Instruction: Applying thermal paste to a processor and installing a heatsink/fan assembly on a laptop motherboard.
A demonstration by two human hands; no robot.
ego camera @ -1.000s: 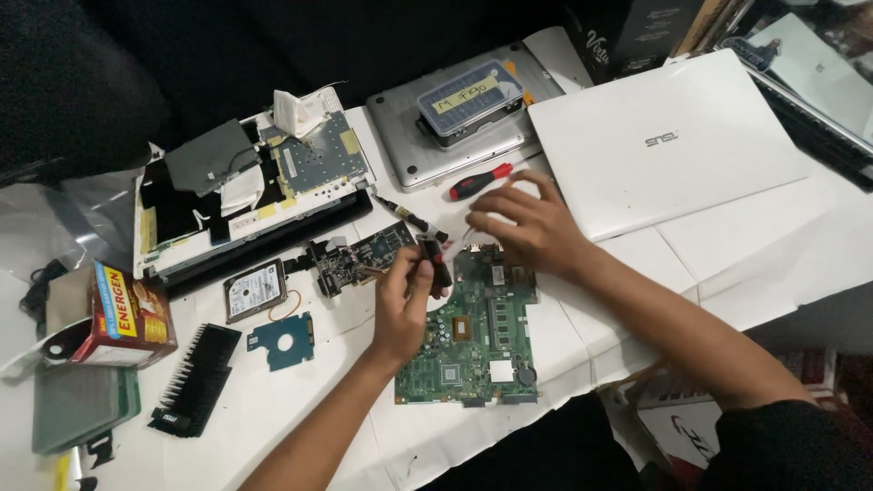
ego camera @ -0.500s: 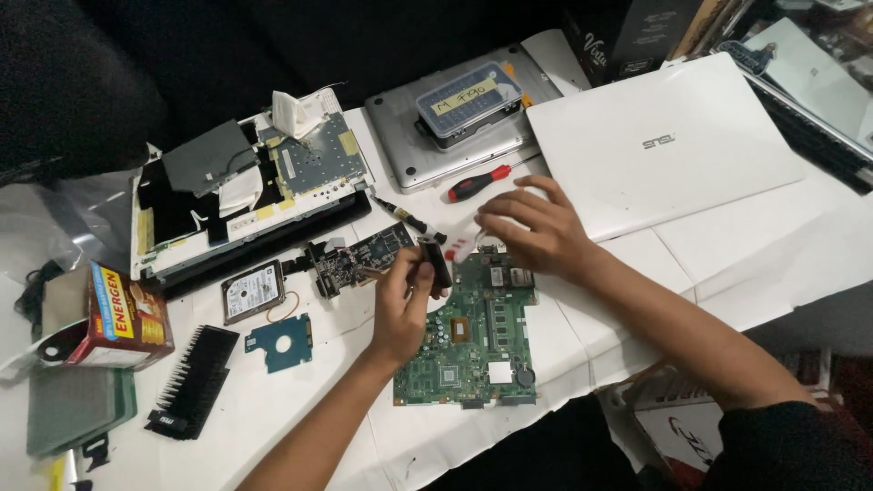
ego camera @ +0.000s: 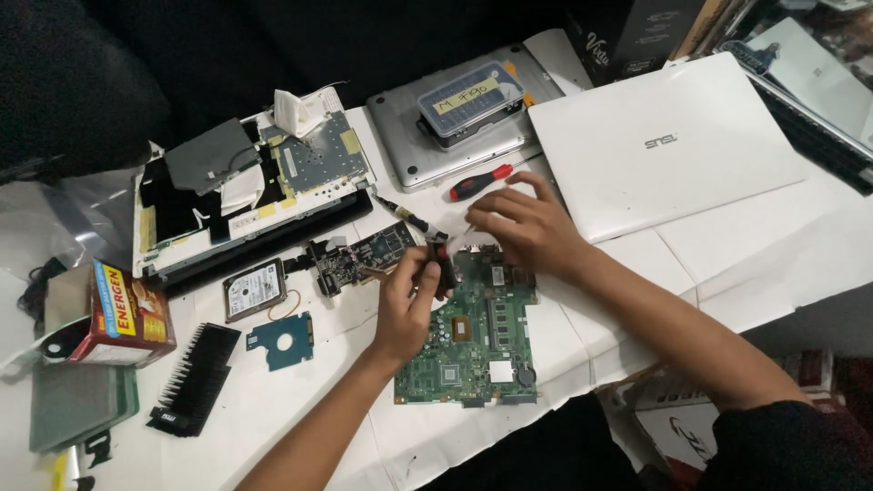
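Note:
A green laptop motherboard (ego camera: 473,350) lies on the white table in front of me. My left hand (ego camera: 407,300) is closed round a dark-handled tool with a red part (ego camera: 443,265), held upright at the board's upper left corner. My right hand (ego camera: 526,229) hovers over the board's top edge with its fingers spread and slightly blurred. I see nothing held in it. A red-and-black screwdriver (ego camera: 480,183) lies just beyond my right hand. A thin second screwdriver (ego camera: 405,215) lies to its left.
A closed white laptop (ego camera: 673,145) lies at the right. A silver laptop (ego camera: 400,136) carries a clear parts box (ego camera: 473,98). At the left are an opened laptop chassis (ego camera: 245,195), a small dark board (ego camera: 359,256), a hard drive (ego camera: 255,289), a blue plate (ego camera: 282,341), a black ribbed part (ego camera: 191,380) and a red box (ego camera: 123,314).
Both hands stay at the board's top edge. The right hand's fingers have shifted a little; nothing else has moved.

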